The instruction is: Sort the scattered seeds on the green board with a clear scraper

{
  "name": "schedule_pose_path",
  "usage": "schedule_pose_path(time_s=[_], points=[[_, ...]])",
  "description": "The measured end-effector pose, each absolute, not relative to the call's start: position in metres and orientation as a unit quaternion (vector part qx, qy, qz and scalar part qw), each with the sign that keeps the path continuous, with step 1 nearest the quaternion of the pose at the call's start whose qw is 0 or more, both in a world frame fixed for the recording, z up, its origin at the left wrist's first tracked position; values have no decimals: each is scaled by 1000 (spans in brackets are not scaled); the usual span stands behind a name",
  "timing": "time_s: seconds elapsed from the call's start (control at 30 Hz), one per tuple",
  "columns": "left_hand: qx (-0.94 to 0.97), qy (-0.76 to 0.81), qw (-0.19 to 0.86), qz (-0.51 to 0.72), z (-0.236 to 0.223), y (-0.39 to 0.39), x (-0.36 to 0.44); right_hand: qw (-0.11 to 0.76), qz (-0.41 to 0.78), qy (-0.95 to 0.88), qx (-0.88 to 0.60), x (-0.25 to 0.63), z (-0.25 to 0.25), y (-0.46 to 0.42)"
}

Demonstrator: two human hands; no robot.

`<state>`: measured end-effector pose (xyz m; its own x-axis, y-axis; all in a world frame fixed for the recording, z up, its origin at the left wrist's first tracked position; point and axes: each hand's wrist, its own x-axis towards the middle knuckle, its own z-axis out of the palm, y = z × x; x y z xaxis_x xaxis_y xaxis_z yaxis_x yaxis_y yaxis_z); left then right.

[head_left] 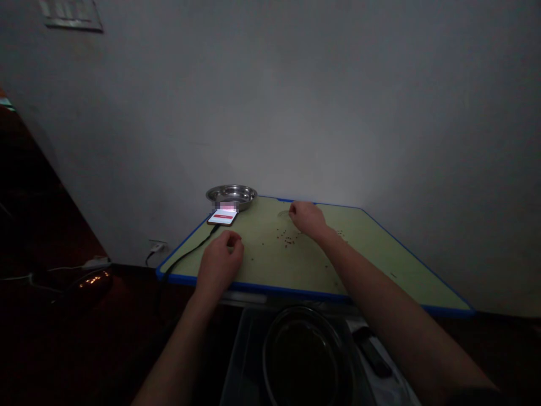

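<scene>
Over the middle of a pale green table [270,270] with a blue edge, small dark reddish bean-like bits [289,241] lie scattered. My right hand [308,220] is near the table's far edge, just beyond them. Its fingers are pinched together; what they hold, if anything, is too small to make out. Just left of its fingertips shows a faint roundish outline, hard to identify. My left hand [220,260] is over the near left part of the table, thumb and fingers curled closed. No object can be made out in it.
A shiny steel bowl [209,195] stands at the far left corner. In front of it lies a lit phone [222,217] with a dark cable [186,255] running off the left edge. Below the table's near edge is a dark round pan or bowl [302,366]. A wall rises behind.
</scene>
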<state>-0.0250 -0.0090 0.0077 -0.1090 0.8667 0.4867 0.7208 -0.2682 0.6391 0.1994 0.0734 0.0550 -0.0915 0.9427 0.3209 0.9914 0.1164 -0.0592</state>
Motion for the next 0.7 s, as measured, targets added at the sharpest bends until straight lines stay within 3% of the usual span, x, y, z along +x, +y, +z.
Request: schedule_pose_path(time_s=[0.4,0.7], points=[[656,590,67,466,4,-10,-23,79,-129,-820,-552,171,41,31],[644,588,52,486,4,-11,-23,130,-133,-857,-481,178,53,18]])
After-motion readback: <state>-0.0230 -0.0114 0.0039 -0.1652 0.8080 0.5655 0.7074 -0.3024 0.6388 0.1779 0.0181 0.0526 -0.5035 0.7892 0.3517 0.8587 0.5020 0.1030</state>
